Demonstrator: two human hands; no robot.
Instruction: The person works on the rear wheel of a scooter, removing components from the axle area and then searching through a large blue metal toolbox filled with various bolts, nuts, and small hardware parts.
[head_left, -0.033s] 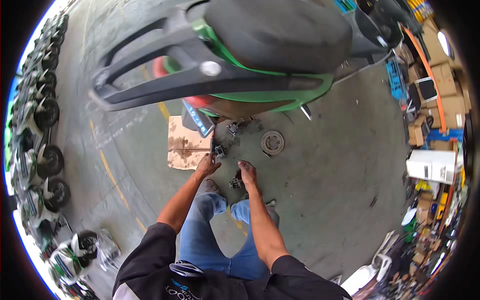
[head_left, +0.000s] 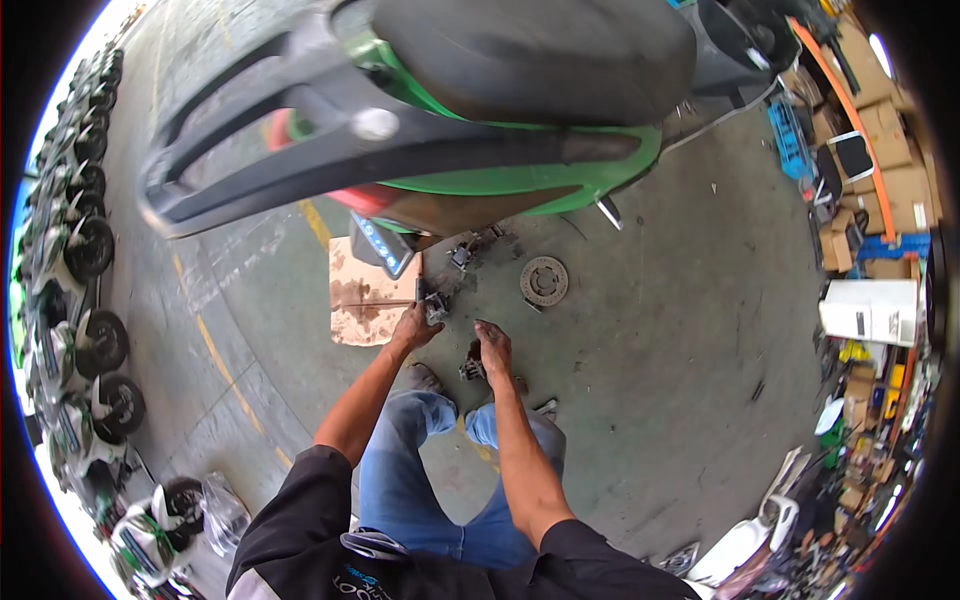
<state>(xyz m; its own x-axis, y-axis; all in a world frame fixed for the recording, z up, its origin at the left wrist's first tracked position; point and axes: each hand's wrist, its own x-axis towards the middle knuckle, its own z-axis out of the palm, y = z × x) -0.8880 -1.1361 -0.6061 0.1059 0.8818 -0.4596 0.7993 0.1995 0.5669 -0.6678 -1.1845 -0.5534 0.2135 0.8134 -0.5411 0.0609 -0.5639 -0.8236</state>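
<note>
My left hand [head_left: 412, 328] is curled at the right edge of a stained cardboard sheet [head_left: 368, 318]. Its thumb and fingers close on a dark metal mechanical part [head_left: 437, 306]. To its right, my right hand [head_left: 495, 350] has its fingers drawn together, and what they hold cannot be made out. A second dark metal part [head_left: 470, 366] sits just left of and below that hand; whether the hand touches it is unclear. More small dark metal parts [head_left: 462, 256] lie beyond on the floor. A round slotted metal disc [head_left: 544, 267] rests flat to the right of them.
A green and black scooter [head_left: 500, 165] overhangs the far side, its rear grab rail reaching left. Rows of parked scooters [head_left: 97, 335] line the left. Cardboard boxes [head_left: 885, 160], a white box [head_left: 868, 311] and a blue crate [head_left: 788, 140] stand along the right.
The view has shifted slightly, so the scooter's tail shows farther left and lower. Both hands stay in nearly the same places by the metal parts.
</note>
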